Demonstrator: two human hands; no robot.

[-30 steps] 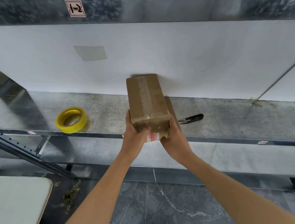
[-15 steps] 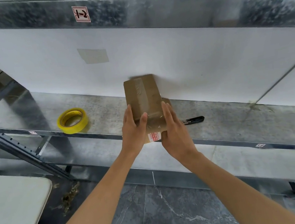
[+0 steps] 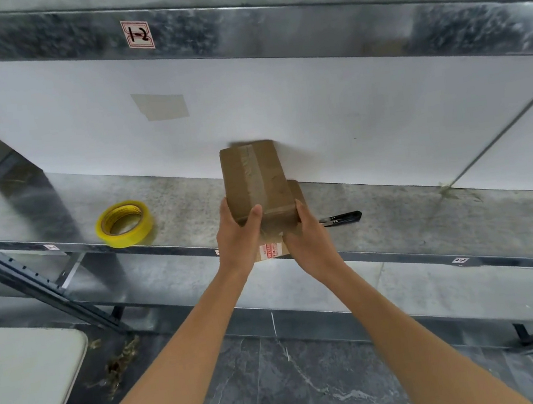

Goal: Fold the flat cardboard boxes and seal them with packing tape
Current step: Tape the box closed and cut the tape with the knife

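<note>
Over the shelf [image 3: 428, 215], left hand [image 3: 236, 239], right hand [image 3: 310, 243], now gripping box [image 3: 255, 176]

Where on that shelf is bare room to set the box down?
Bare shelf lies between the yellow tape roll and the box, and right of the black cutter. Crowded where left hand and right hand grip the box.

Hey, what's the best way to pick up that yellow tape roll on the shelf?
Probably from above: the yellow tape roll lies flat on the metal shelf with its core open upward, so pinch the near wall of the ring, fingers inside the hole, thumb outside.
</note>
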